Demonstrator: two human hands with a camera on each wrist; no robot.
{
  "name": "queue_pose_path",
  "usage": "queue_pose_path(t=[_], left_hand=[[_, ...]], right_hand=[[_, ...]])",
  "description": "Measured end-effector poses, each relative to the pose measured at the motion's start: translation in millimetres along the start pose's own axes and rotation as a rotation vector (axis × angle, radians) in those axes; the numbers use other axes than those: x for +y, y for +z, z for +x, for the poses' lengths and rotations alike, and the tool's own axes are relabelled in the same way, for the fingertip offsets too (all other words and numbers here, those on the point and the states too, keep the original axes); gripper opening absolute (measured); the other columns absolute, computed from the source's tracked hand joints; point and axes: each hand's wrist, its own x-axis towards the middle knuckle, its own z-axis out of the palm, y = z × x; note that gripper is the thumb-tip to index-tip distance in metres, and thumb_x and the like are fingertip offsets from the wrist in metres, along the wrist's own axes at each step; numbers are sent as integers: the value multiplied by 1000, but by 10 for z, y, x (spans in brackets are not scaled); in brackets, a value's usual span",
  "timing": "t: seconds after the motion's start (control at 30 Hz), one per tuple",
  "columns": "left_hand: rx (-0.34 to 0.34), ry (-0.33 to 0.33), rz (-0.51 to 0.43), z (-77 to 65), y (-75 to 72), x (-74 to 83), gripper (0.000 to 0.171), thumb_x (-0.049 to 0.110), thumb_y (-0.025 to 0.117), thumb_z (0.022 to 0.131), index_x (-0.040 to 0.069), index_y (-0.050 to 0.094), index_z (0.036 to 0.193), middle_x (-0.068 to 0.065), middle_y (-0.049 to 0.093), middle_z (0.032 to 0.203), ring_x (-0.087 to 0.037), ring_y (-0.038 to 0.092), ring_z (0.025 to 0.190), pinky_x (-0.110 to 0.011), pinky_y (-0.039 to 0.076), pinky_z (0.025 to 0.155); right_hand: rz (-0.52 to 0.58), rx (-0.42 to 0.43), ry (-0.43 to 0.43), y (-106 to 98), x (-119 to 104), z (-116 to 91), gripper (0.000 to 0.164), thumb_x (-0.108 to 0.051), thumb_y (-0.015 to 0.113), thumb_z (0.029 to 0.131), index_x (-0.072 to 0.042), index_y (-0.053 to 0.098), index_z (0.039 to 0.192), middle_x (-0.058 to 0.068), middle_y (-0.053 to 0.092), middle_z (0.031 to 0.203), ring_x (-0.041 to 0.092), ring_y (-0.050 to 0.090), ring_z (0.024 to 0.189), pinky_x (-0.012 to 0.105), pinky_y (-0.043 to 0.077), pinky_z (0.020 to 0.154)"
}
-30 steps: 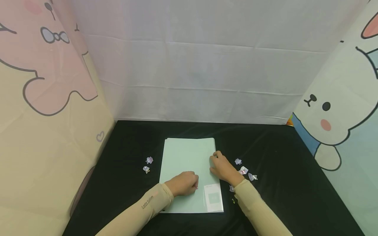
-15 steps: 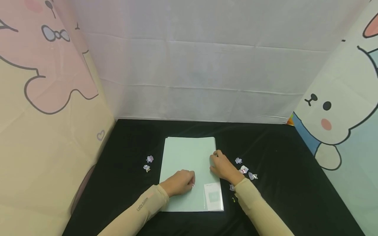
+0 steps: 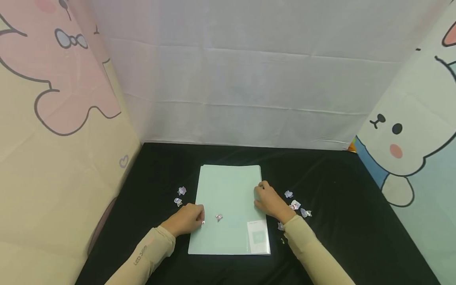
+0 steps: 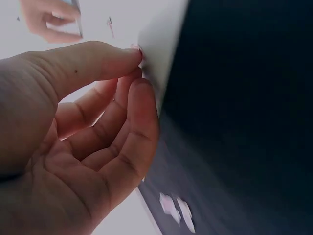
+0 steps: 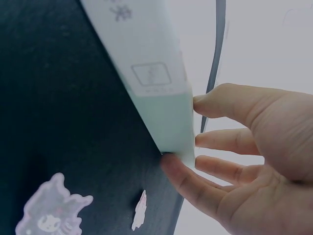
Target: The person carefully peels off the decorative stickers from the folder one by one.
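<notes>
A mint-green folder (image 3: 228, 186) lies flat on the black table, with a small shiny cartoon sticker (image 3: 219, 217) on its cover. Above the folder's left edge my left hand (image 3: 185, 219) pinches another small sticker (image 4: 136, 47) between thumb and fingers; only a sliver of it shows. My right hand (image 3: 269, 202) rests at the folder's right edge. In the right wrist view its fingertips (image 5: 201, 103) touch the labelled spine (image 5: 161, 112) with the thumb spread from the forefinger, which reaches down to the table.
Two shiny stickers (image 3: 182, 190) lie left of the folder. Several more stickers (image 3: 295, 204) are scattered to its right, some near the right forearm. A white label (image 3: 257, 236) sits at the cover's lower right. Cloth walls (image 3: 249, 95) enclose the table's back and sides.
My left hand has moved left from the folder's middle to its left edge, uncovering the sticker on the cover. The right hand stays in place. The view has shifted slightly.
</notes>
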Motion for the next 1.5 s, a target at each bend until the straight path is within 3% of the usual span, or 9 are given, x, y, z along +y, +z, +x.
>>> queue_pose_path(t=[0.33, 0.5, 0.7, 0.87, 1.17, 1.33, 1.5], left_hand=[[28, -214, 10, -307, -280, -326, 22, 1, 76, 86, 13, 58, 78, 6, 52, 67, -11, 49, 58, -30, 44, 54], [47, -252, 34, -439, -391, -465, 21, 0, 75, 84, 12, 59, 78, 4, 51, 67, -12, 49, 58, -31, 44, 55], [70, -252, 61, -518, -486, -546, 19, 0, 75, 82, 11, 59, 79, 3, 51, 68, -13, 49, 58, -33, 44, 56], [73, -246, 57, -492, -511, -523, 18, 1, 76, 83, 10, 61, 80, 3, 51, 68, -13, 49, 58, -32, 44, 57], [68, -235, 70, -365, -483, -346, 18, 1, 78, 82, 8, 60, 84, 0, 51, 73, -14, 49, 64, -32, 45, 59], [75, -219, 82, -245, -394, -259, 15, 4, 77, 85, 6, 65, 93, -3, 54, 83, -15, 52, 68, -34, 48, 62], [105, -158, 95, -95, -269, -115, 20, 7, 77, 86, 6, 69, 105, -5, 62, 94, -17, 58, 78, -37, 53, 71]], right_hand=[[-1, 9, -10, 5, -2, -6, 25, -2, 73, 85, 9, 62, 105, 30, 52, 115, 34, 60, 84, 45, 53, 74], [3, -5, 3, -3, -2, -3, 26, -2, 72, 86, 10, 62, 107, 30, 51, 116, 35, 60, 86, 45, 53, 75], [3, -20, 19, -7, 0, -1, 28, -4, 72, 87, 10, 62, 110, 31, 51, 120, 36, 61, 90, 46, 54, 78], [-7, -5, 6, -1, 12, 2, 26, -4, 72, 87, 9, 62, 107, 30, 52, 118, 36, 61, 88, 46, 54, 77], [0, -18, 18, -3, 4, -10, 26, -4, 71, 88, 9, 62, 109, 31, 51, 120, 36, 60, 89, 46, 53, 78], [0, -6, 20, 1, 14, -7, 27, -4, 72, 88, 8, 62, 109, 30, 51, 120, 34, 60, 89, 45, 53, 77], [9, -1, 9, 7, 10, -4, 26, -4, 72, 88, 8, 62, 109, 30, 51, 120, 34, 61, 89, 45, 53, 77]])
